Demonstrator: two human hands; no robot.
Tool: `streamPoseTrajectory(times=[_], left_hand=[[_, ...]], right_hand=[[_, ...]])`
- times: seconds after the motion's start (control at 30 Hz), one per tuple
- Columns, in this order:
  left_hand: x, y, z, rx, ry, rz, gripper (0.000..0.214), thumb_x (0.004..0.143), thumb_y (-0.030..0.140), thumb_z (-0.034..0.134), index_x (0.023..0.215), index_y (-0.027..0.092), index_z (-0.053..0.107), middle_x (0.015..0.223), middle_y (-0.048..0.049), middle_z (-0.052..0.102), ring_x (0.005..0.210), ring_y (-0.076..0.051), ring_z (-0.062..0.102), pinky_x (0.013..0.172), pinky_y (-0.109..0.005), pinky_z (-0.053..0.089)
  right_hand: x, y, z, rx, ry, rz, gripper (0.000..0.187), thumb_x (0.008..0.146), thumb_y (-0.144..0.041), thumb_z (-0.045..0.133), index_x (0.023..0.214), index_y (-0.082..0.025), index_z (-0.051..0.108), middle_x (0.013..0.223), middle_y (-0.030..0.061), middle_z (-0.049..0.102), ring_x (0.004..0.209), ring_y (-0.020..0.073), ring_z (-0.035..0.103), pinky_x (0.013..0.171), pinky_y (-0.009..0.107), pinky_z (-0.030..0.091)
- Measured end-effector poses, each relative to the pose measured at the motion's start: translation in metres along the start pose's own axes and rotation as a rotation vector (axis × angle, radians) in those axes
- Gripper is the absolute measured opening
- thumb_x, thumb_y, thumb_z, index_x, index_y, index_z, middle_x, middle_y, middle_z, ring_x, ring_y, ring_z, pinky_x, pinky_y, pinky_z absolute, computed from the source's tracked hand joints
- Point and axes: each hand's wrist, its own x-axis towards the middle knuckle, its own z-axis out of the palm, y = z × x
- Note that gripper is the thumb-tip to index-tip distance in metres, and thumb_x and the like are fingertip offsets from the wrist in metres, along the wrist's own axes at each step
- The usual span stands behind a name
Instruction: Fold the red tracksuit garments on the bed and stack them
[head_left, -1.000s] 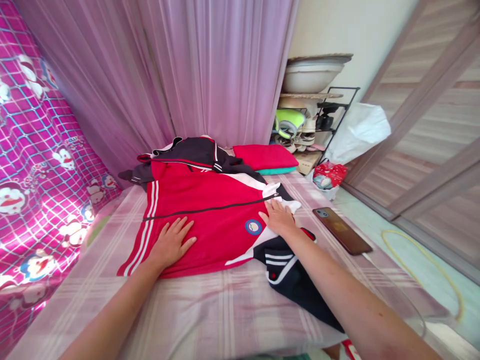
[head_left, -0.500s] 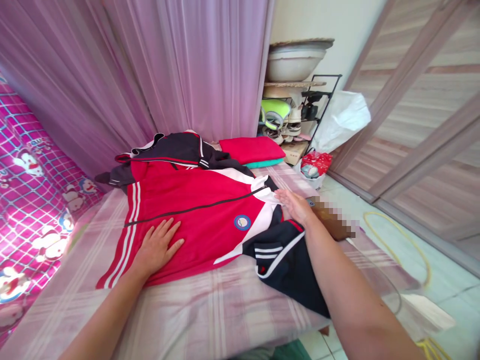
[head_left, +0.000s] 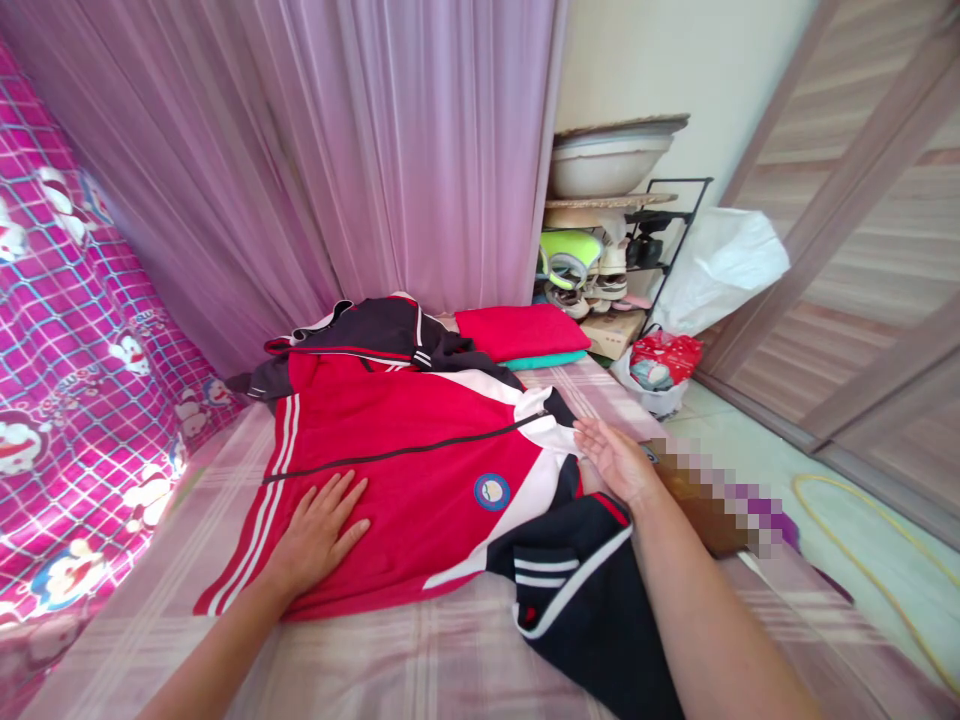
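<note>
A red zip jacket point(head_left: 405, 440) with white stripes, dark sleeves and a round badge lies spread on the pink checked bed sheet point(head_left: 375, 660). My left hand point(head_left: 319, 530) rests flat and open on the jacket's lower left part. My right hand point(head_left: 616, 460) is open, palm turned up, at the jacket's right edge beside its white panel, with the dark sleeve point(head_left: 585, 590) lying under my forearm. A blurred-out dark phone point(head_left: 705, 495) lies just right of that hand.
Folded red and teal cloths point(head_left: 521, 335) lie at the bed's far end. Purple curtains point(head_left: 337, 170) hang behind, a pink cartoon cloth point(head_left: 67, 350) on the left. A shoe rack point(head_left: 615, 260) with a basin, a white bag point(head_left: 716, 265), a red bag point(head_left: 660, 360) and a sliding door point(head_left: 862, 280) stand right.
My right hand has slid off the jacket's white panel to its right edge and turned palm up. My left hand stays flat on the jacket.
</note>
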Motion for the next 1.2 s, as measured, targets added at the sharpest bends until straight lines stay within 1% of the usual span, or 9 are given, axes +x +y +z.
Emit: streamPoseTrajectory(times=[0.13, 0.3, 0.4, 0.6, 0.8, 1.0, 1.2], left_hand=[[-0.002, 0.001, 0.002, 0.006, 0.011, -0.005, 0.059, 0.098, 0.057, 0.035, 0.151, 0.033, 0.040, 0.156, -0.0047, 0.043, 0.143, -0.024, 0.041, 0.117, -0.047, 0.031], [-0.004, 0.005, -0.001, 0.001, 0.005, -0.027, 0.060, 0.097, 0.058, 0.035, 0.151, 0.032, 0.041, 0.156, -0.0055, 0.044, 0.143, -0.023, 0.040, 0.117, -0.046, 0.030], [-0.003, 0.007, -0.003, -0.012, -0.006, -0.039, 0.059, 0.097, 0.058, 0.036, 0.150, 0.032, 0.041, 0.156, -0.0055, 0.044, 0.143, -0.023, 0.040, 0.118, -0.046, 0.028], [-0.002, 0.009, -0.008, -0.047, -0.029, -0.061, 0.059, 0.096, 0.058, 0.038, 0.149, 0.034, 0.042, 0.155, -0.0056, 0.045, 0.143, -0.024, 0.040, 0.118, -0.047, 0.029], [-0.001, 0.011, -0.015, -0.064, -0.042, -0.074, 0.058, 0.096, 0.057, 0.040, 0.148, 0.032, 0.045, 0.155, -0.0056, 0.045, 0.143, -0.023, 0.041, 0.118, -0.046, 0.030], [-0.001, 0.012, -0.016, -0.072, -0.057, -0.086, 0.058, 0.096, 0.057, 0.039, 0.149, 0.033, 0.044, 0.155, -0.0038, 0.045, 0.143, -0.023, 0.041, 0.118, -0.047, 0.030], [0.002, 0.013, -0.018, -0.066, -0.062, -0.087, 0.060, 0.095, 0.058, 0.039, 0.148, 0.030, 0.046, 0.155, -0.0059, 0.045, 0.143, -0.024, 0.041, 0.117, -0.047, 0.030]], right_hand=[[0.001, 0.002, 0.000, 0.019, 0.018, 0.009, 0.027, 0.071, -0.041, 0.084, 0.086, -0.021, 0.075, 0.093, 0.0083, 0.078, 0.088, 0.0201, 0.074, 0.087, 0.032, 0.060], [-0.001, 0.002, 0.002, 0.060, 0.056, 0.032, 0.033, 0.062, -0.040, 0.089, 0.083, -0.018, 0.076, 0.089, 0.0096, 0.078, 0.085, 0.0195, 0.074, 0.082, 0.027, 0.061], [-0.002, 0.001, 0.003, 0.057, 0.054, 0.029, 0.034, 0.062, -0.040, 0.089, 0.083, -0.018, 0.075, 0.088, 0.0091, 0.078, 0.085, 0.0197, 0.074, 0.081, 0.027, 0.062], [0.000, 0.004, -0.001, 0.001, 0.033, 0.003, 0.032, 0.066, -0.045, 0.086, 0.084, -0.021, 0.075, 0.090, 0.0092, 0.078, 0.084, 0.0207, 0.075, 0.082, 0.030, 0.062], [0.001, 0.011, -0.007, -0.053, 0.008, -0.052, 0.030, 0.070, -0.048, 0.082, 0.087, -0.024, 0.075, 0.093, 0.0088, 0.078, 0.090, 0.0254, 0.074, 0.089, 0.040, 0.061], [-0.001, 0.013, -0.008, -0.030, 0.019, -0.060, 0.031, 0.069, -0.049, 0.083, 0.088, -0.026, 0.075, 0.093, 0.0065, 0.078, 0.092, 0.0235, 0.074, 0.090, 0.039, 0.060], [-0.007, 0.004, -0.001, -0.007, 0.020, -0.037, 0.036, 0.062, -0.048, 0.088, 0.085, -0.025, 0.074, 0.090, 0.0055, 0.078, 0.089, 0.0218, 0.074, 0.091, 0.037, 0.059]])
